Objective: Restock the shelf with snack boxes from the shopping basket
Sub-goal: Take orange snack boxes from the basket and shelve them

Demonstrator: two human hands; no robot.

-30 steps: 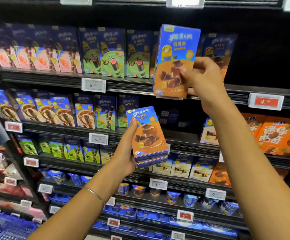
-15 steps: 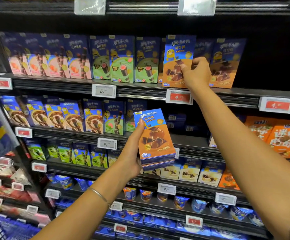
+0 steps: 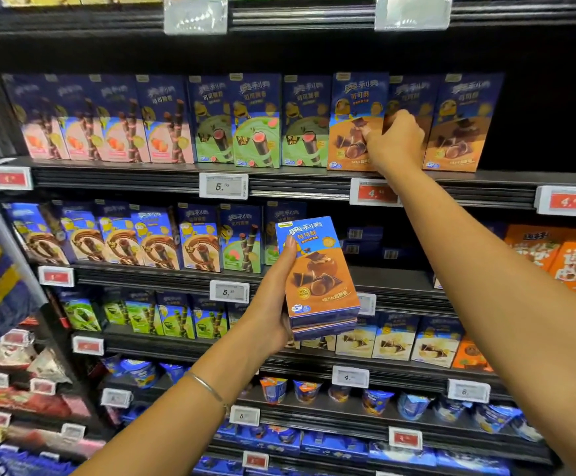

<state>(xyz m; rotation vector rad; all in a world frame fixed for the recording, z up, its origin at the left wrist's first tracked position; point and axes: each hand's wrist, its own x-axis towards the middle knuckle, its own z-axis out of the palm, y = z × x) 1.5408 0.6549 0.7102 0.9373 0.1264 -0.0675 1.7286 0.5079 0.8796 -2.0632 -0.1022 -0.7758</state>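
Note:
My right hand (image 3: pixel 395 140) reaches up to the top stocked shelf (image 3: pixel 297 182) and grips a blue-and-orange chocolate snack box (image 3: pixel 352 108) that stands upright on the shelf's front edge, thumb on its face. A matching box (image 3: pixel 462 125) stands to its right. My left hand (image 3: pixel 273 304) holds a small stack of the same blue-and-orange snack boxes (image 3: pixel 317 273) upright at chest height in front of the middle shelf. The blue shopping basket (image 3: pixel 1 467) shows only as a corner at the bottom left.
Pink and green snack boxes (image 3: pixel 163 121) fill the top shelf to the left. Dark empty room lies right of the orange boxes. More boxes (image 3: pixel 125 238) line the second shelf, orange boxes (image 3: pixel 565 259) sit at right, cups (image 3: pixel 341 393) lower down. Price tags (image 3: pixel 223 186) edge each shelf.
My right hand has carried the box up and inward from in front of the shelf and set it standing on the shelf. My left hand's stack has stayed about where it was.

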